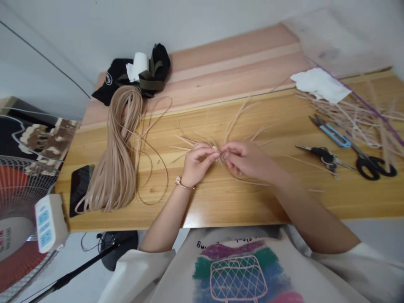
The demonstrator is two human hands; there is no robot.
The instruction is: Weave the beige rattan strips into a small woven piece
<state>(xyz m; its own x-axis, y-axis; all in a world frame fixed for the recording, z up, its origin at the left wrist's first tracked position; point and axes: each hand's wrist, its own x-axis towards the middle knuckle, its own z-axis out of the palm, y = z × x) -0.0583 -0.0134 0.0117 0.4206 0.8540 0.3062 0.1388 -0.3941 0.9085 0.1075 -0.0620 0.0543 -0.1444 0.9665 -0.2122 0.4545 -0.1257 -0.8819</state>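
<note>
A small woven piece of tan strips (224,155) sits at the middle of the table, its loose ends fanning out on several sides. My left hand (199,162) pinches it from the left, thumb and forefinger together. From the right, my right hand (241,159) grips the same piece with bent fingers, close to the left fingertips. The woven centre is mostly hidden behind my fingers. Left of my hands lies a large bundle of long tan strips (118,168), with a few strands curling loose toward the middle.
Scissors (369,162), a blue-handled cutter (334,134) and keys (326,155) lie at the right, near a pile of cut strips (356,118) and white tissue (318,83). A phone (80,185), a black bag (123,69) and a tissue roll (140,65) are left. A fan (19,210) stands beside the table.
</note>
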